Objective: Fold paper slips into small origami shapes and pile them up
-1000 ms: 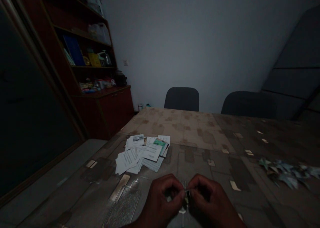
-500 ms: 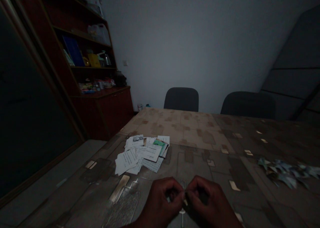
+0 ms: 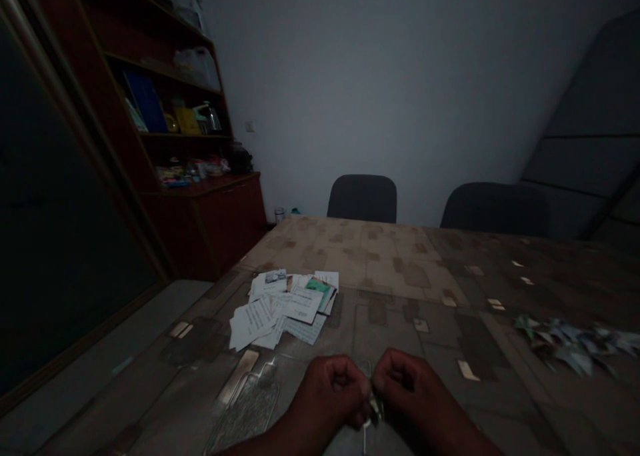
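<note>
Close to the table's near edge, my left hand (image 3: 336, 391) and my right hand (image 3: 411, 388) meet with thumbs and fingertips pinched together. Between them is a small folded piece of paper (image 3: 375, 408), pale and dark in patches, mostly hidden by the fingers. Ahead and to the left lies a loose pile of printed paper cards (image 3: 280, 309), one of them with a green picture. Over on the right sits a heap of folded paper pieces (image 3: 575, 344) with pointed corners.
A patterned cloth covers the table (image 3: 350, 249). Two dark chairs (image 3: 363, 198) stand at its far side, against a pale wall. To the left, a red-brown cabinet (image 3: 210, 223) has shelves with a blue folder, a yellow container and bottles. The room is dim.
My hands have shifted slightly around the folded paper, and more of it shows below my fingertips. The card pile and the paper heap stay in place.
</note>
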`<state>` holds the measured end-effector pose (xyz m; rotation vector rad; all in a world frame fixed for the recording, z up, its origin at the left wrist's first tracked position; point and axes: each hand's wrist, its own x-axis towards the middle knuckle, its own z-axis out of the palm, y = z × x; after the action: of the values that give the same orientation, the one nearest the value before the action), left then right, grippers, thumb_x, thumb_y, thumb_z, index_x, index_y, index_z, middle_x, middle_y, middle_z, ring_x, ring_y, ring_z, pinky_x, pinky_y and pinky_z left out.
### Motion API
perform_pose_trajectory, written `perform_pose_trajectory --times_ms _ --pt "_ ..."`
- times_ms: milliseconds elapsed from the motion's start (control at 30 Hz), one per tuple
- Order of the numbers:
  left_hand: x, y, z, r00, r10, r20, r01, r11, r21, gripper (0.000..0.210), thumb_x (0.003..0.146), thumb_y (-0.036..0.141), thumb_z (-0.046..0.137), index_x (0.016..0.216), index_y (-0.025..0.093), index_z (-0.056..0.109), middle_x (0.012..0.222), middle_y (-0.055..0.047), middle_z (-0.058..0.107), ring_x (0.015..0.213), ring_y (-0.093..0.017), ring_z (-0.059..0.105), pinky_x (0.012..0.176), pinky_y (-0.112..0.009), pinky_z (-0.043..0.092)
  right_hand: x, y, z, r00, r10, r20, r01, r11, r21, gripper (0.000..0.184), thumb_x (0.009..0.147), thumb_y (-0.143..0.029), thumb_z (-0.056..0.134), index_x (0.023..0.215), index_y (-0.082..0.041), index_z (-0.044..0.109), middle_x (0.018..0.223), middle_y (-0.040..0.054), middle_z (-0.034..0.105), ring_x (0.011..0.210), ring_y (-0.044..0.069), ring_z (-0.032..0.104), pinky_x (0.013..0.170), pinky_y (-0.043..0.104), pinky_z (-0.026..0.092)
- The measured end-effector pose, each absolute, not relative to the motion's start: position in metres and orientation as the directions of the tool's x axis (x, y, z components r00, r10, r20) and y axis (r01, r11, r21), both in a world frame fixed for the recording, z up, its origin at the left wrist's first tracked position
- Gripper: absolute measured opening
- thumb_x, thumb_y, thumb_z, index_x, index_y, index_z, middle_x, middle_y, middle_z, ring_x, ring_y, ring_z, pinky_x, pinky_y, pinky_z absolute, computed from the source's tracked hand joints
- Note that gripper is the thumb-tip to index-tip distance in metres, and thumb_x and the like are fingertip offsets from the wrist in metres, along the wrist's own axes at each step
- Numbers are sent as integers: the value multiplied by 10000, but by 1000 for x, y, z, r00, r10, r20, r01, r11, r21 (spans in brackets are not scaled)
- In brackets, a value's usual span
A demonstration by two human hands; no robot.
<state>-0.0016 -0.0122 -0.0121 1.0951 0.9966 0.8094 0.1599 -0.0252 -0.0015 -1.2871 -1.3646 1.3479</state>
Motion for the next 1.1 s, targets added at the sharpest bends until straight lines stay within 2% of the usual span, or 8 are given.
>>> perform_pose_trajectory --times_ms 200,400,633,700,767,867,1000,1100 --pt "-4 -9 -10 415 865 -282 -102 352 930 328 582 385 787 601 134 577 516 -32 653 422 -98 529 464 -211 399 161 -27 -6 -216 967 -137 -55 -152 -987 363 714 -467 729 630 -164 548 517 -40 544 468 91 460 489 204 327" --pt "-9 -7 -11 491 832 -258 -175 385 906 307 622 379 771 631 119 607 540 -36 658 427 -90 524 466 -204 385 163 -23 -11 -265 955 -133 -88 -162 -983 476 675 -589 753 634 -160 553 514 -36 539 459 87 453 490 211 326" --pt "-10 -4 -13 504 824 -260 -130 370 920 271 629 364 735 662 121 619 549 -36 661 432 -101 532 455 -205 365 168 -23 -19 -247 961 -123 -51 -140 -989 460 723 -573 723 648 -154 551 525 -36 532 473 90 447 495 214 322" --pt "-10 -2 -11 471 834 -288 -106 378 920 269 621 363 732 629 128 602 507 -17 630 417 -95 508 443 -203 351 169 -24 -17 -199 977 -73 38 -66 -997 407 782 -539 671 690 -153 580 563 -26 547 511 109 475 500 220 338" --pt "-10 0 -8 457 824 -334 -97 420 902 289 601 379 735 590 133 584 484 -6 604 402 -85 480 431 -202 330 171 -25 -13 -140 990 14 163 37 -986 307 842 -461 617 817 -155 632 667 5 611 603 144 544 549 238 396" --pt "-12 3 -6 473 789 -392 -98 490 866 293 586 385 722 570 134 571 497 -7 595 393 -74 461 428 -202 313 173 -25 -7 -120 983 137 285 166 -944 233 830 -316 621 1015 -178 648 833 40 674 745 189 620 679 281 474" --pt "-13 4 -3 501 756 -421 -94 531 842 238 592 335 698 591 134 572 515 2 583 392 -67 454 442 -199 315 173 -24 -4 -233 924 304 362 372 -854 148 779 -190 624 912 -193 688 787 23 646 707 178 614 664 259 470" --pt "-12 2 -3 522 741 -422 -85 537 839 287 620 387 712 616 132 582 525 -14 600 393 -78 468 439 -204 331 174 -24 -7 -268 900 344 383 427 -819 81 813 -199 609 805 -190 689 741 20 635 675 168 603 624 242 449"
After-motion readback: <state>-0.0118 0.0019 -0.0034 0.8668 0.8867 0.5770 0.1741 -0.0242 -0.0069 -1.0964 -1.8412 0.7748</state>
